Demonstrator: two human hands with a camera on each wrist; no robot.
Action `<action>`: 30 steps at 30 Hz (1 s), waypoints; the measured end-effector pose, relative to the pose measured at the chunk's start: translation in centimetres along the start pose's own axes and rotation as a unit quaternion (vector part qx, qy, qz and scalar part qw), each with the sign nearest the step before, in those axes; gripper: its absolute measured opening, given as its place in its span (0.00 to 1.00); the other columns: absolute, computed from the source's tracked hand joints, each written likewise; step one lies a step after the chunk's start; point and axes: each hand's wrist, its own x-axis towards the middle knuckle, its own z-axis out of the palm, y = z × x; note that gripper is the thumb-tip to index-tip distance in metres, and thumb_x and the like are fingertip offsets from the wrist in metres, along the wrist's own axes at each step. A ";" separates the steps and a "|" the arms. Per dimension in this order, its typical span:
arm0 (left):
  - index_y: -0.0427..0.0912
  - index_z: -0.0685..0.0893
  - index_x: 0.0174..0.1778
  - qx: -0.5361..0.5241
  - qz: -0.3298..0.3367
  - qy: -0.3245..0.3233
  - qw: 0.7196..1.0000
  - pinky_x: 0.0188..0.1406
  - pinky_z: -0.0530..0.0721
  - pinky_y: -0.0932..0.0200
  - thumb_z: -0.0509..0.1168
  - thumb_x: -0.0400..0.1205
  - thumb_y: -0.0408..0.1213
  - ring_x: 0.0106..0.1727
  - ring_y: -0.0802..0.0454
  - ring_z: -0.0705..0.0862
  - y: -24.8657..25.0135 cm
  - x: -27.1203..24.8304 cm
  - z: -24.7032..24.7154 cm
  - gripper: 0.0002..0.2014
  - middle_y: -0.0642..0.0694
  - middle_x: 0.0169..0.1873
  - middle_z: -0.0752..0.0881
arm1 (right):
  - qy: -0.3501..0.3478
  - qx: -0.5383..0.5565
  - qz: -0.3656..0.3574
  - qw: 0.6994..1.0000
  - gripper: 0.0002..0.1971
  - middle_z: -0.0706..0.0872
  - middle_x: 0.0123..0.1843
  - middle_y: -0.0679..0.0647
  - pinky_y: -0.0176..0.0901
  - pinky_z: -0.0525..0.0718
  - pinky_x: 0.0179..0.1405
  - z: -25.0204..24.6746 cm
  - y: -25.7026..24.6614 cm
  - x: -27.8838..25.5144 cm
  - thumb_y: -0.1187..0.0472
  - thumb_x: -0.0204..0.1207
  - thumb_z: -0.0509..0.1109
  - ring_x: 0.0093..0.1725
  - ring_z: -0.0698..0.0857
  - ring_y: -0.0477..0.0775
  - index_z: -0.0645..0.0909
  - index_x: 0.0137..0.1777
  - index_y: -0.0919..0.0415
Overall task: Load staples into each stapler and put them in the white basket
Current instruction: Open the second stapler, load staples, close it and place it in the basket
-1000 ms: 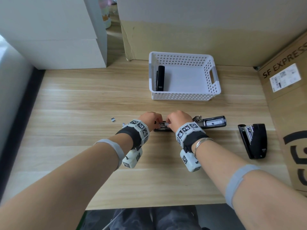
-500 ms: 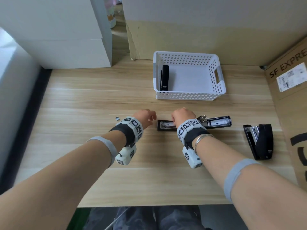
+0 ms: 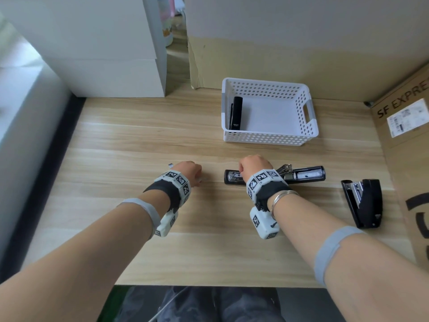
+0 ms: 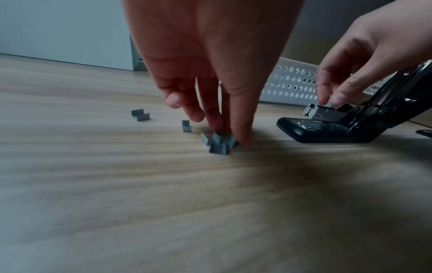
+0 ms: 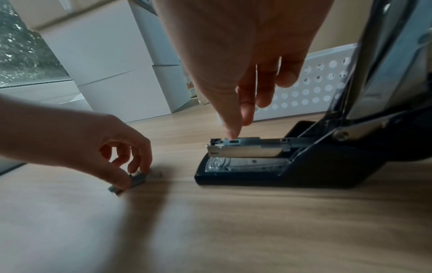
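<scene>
On the wooden tabletop (image 3: 120, 145), at about 9 o'clock from the opened stapler (image 3: 299, 175), the left hand (image 3: 189, 170) is pinching a short strip of staples (image 5: 136, 180) between thumb and fingertips, with a few loose staple pieces (image 4: 140, 115) lying just beside it. The right hand (image 3: 254, 165) is reaching down over the opened stapler, its straight index finger (image 5: 230, 129) touching the metal staple channel (image 5: 245, 147) while the other fingers are hanging relaxed. At 12 o'clock from the hands, the white basket (image 3: 267, 138) is holding one black stapler (image 3: 236, 112) along its left wall. At 3 o'clock, another stapler (image 3: 364, 201) is lying partly open near a cardboard box (image 3: 404, 140).
</scene>
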 end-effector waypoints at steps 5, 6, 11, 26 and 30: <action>0.39 0.81 0.55 -0.018 0.004 0.025 1.000 0.50 0.79 0.52 0.61 0.81 0.40 0.59 0.40 0.81 0.4 0.0 1.0 0.11 0.39 0.58 0.81 | 0.016 -0.004 -0.006 1.000 0.10 0.88 0.55 0.58 0.49 0.85 0.55 0.6 0.7 -0.3 0.65 0.79 0.65 0.58 0.84 0.60 0.86 0.55 0.61; 0.40 0.81 0.54 -0.024 0.003 0.031 0.999 0.47 0.78 0.52 0.62 0.81 0.40 0.57 0.41 0.81 0.5 0.0 1.0 0.11 0.40 0.57 0.81 | 0.018 0.000 -0.006 1.000 0.10 0.88 0.54 0.58 0.49 0.85 0.54 0.5 0.9 -0.3 0.65 0.80 0.65 0.57 0.84 0.60 0.87 0.55 0.61; 0.41 0.78 0.55 -0.101 0.026 0.066 0.992 0.51 0.82 0.50 0.61 0.78 0.39 0.51 0.42 0.83 2.2 -0.1 -0.2 0.11 0.42 0.52 0.86 | 0.011 0.078 -0.012 0.997 0.10 0.89 0.54 0.56 0.46 0.84 0.52 -0.1 1.6 -0.5 0.65 0.79 0.64 0.55 0.86 0.58 0.88 0.50 0.57; 0.42 0.79 0.50 -0.291 0.086 0.102 0.947 0.53 0.84 0.55 0.68 0.77 0.31 0.45 0.49 0.85 6.1 1.1 -1.1 0.08 0.42 0.52 0.90 | 0.033 0.174 -0.016 0.984 0.13 0.89 0.60 0.53 0.43 0.83 0.60 -0.4 2.5 -0.3 0.57 0.78 0.70 0.60 0.86 0.55 0.87 0.61 0.55; 0.37 0.81 0.59 -0.220 0.071 0.070 0.970 0.56 0.80 0.58 0.67 0.79 0.32 0.56 0.45 0.86 5.9 1.2 -0.6 0.13 0.43 0.58 0.87 | -0.030 0.078 -0.012 0.996 0.14 0.85 0.64 0.56 0.45 0.82 0.59 -0.4 2.7 0.1 0.57 0.81 0.68 0.63 0.83 0.59 0.85 0.64 0.55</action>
